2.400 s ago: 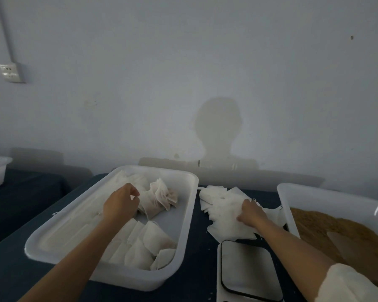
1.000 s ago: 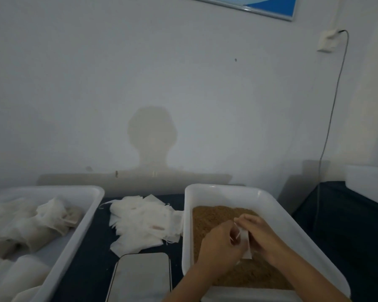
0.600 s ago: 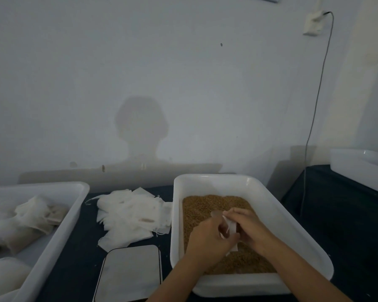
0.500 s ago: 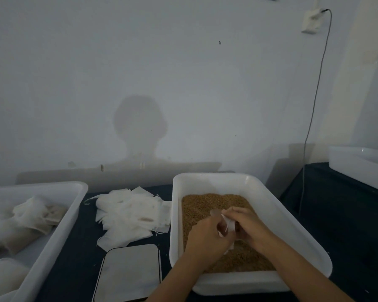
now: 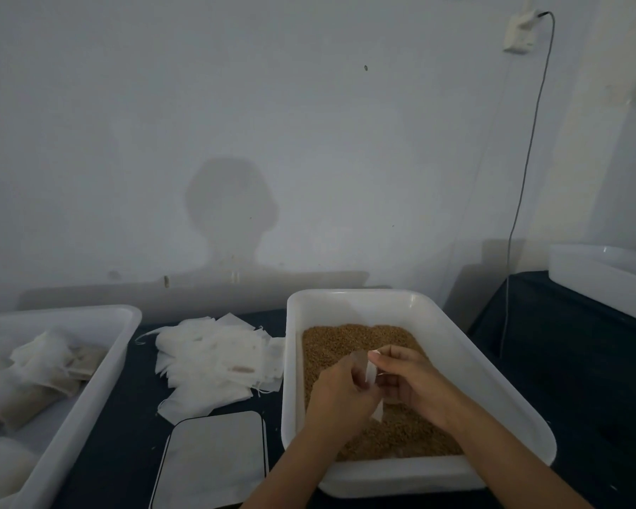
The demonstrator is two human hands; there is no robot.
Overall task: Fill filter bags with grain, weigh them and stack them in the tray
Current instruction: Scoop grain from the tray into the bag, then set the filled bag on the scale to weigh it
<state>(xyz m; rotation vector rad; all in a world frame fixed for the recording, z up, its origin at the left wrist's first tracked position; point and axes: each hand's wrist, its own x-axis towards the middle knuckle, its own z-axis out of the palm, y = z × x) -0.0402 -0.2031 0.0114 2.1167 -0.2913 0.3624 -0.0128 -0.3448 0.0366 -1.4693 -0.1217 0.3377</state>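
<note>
Over the brown grain (image 5: 331, 347) in the white tub (image 5: 467, 365), both hands pinch one small white filter bag (image 5: 371, 372). My left hand (image 5: 336, 393) holds its left side, and my right hand (image 5: 410, 380) holds its right side; most of the bag is hidden between them. A loose pile of empty filter bags (image 5: 213, 358) lies on the dark table left of the tub. In front of that pile sits the flat scale (image 5: 213, 459). The white tray (image 5: 89, 391) at the left holds several filled bags (image 5: 45, 376).
Another white tub (image 5: 603, 273) stands on a dark table at the far right. A grey cable (image 5: 525, 159) hangs from a wall socket (image 5: 520, 31) down behind the grain tub. The wall is close behind the table.
My left hand left the tray and my right hand left the bag pile; both now hold one bag over the grain. The view turned right and came slightly closer.
</note>
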